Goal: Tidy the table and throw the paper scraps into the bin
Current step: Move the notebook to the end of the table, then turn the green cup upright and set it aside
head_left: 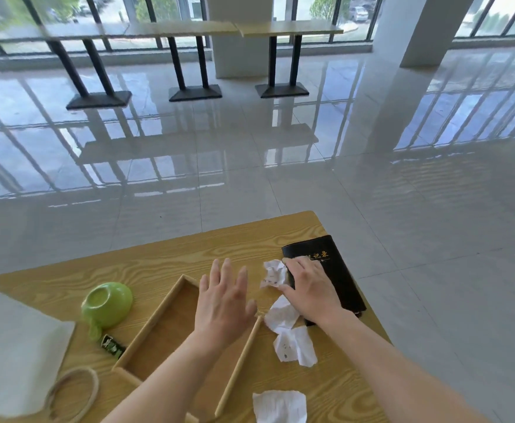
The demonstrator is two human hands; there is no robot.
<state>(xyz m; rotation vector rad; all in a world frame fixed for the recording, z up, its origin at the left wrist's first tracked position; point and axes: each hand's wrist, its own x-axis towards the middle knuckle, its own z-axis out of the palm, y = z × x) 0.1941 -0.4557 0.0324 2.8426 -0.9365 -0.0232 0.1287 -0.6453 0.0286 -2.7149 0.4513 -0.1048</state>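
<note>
Paper scrap (279, 406) nearest; notebook (338, 276) gold lettering unreadable; both hands' fingers spread.

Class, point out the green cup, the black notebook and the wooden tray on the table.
Green cup (107, 304): head view, on its upturned base.
Black notebook (338, 270): head view, on the cover right of the hand.
Wooden tray (158, 340): head view, on its bare floor.

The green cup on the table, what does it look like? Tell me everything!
The green cup looks like shiny light-green plastic, round, with a stubby handle pointing toward the person. It lies tipped over, its ringed bottom facing up and toward the camera, so its inside is hidden. It rests on the wooden table, left of the wooden tray. A small dark packet lies by its handle. Neither hand touches it.
</note>
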